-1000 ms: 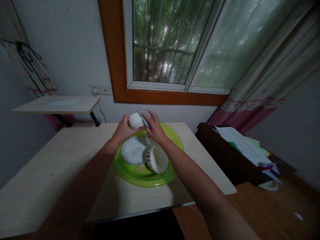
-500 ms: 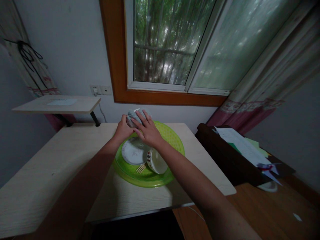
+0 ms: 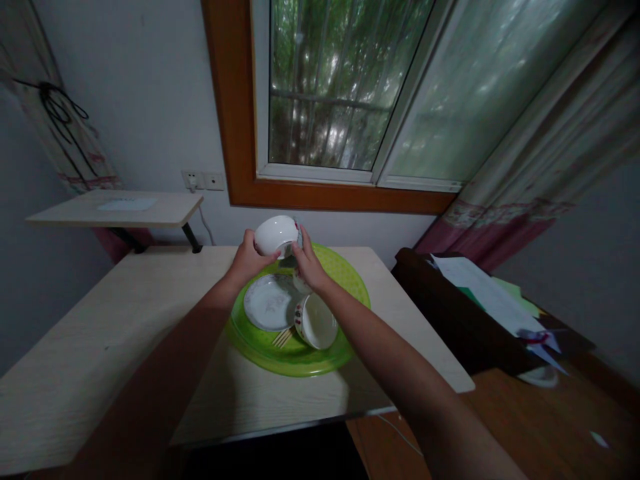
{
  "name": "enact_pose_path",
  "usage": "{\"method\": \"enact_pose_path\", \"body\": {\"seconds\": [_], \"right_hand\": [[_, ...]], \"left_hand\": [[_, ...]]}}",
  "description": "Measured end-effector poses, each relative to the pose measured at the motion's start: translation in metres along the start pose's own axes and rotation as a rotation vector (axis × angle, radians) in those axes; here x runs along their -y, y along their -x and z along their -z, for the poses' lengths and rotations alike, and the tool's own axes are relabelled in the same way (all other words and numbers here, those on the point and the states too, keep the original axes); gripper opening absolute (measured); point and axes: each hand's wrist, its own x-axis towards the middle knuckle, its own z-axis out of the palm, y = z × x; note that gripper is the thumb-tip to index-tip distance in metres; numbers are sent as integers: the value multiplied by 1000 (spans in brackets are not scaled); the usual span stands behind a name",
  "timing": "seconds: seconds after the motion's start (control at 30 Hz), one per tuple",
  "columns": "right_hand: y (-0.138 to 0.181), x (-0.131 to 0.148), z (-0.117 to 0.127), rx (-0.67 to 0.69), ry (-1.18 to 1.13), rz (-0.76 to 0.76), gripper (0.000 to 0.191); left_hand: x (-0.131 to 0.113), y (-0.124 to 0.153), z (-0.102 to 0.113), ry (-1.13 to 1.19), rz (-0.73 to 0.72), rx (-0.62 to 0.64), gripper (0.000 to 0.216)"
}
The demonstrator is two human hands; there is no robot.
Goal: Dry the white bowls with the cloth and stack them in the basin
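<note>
A white bowl (image 3: 274, 232) is held tilted above the far part of a green round tray (image 3: 300, 367), its outside and foot facing me. My left hand (image 3: 249, 259) grips its left side, thumb along the bottom. At the bowl's right edge, my right hand (image 3: 309, 265) is closed on a grey-blue cloth (image 3: 299, 235), of which only a strip shows. Below the hands, a white plate (image 3: 270, 303) lies on the tray. Beside it another bowl (image 3: 319, 322) with a red pattern rests on its side. Several chopsticks (image 3: 283, 338) stick out near the plate's edge.
The tray stands on a pale wooden table (image 3: 125, 320). A small raised shelf (image 3: 120, 212) with a paper is at the back left. Right of the table is a dark piece of furniture (image 3: 450, 313) bearing papers. The window (image 3: 330, 87) is behind.
The bowl has turned so its white outside and foot show. My right hand, with the cloth, has moved from over the bowl to its right side.
</note>
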Motion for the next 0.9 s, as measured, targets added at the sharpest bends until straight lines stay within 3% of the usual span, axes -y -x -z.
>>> {"method": "enact_pose_path", "body": {"seconds": [0.17,0.43,0.7,0.9], "right_hand": [[2,4,2,-21,241,162,71],[6,30,1,144,608,431,52],[0,22,11,172,544,472,60],[-5,6,17,106,418,389,73]], "left_hand": [[-5,3,-1,-82,-22,81,60],[0,2,0,-73,-39,118,56],[0,0,-2,52,-17,81,55],[4,-3,-2,56,15,91,57]]}}
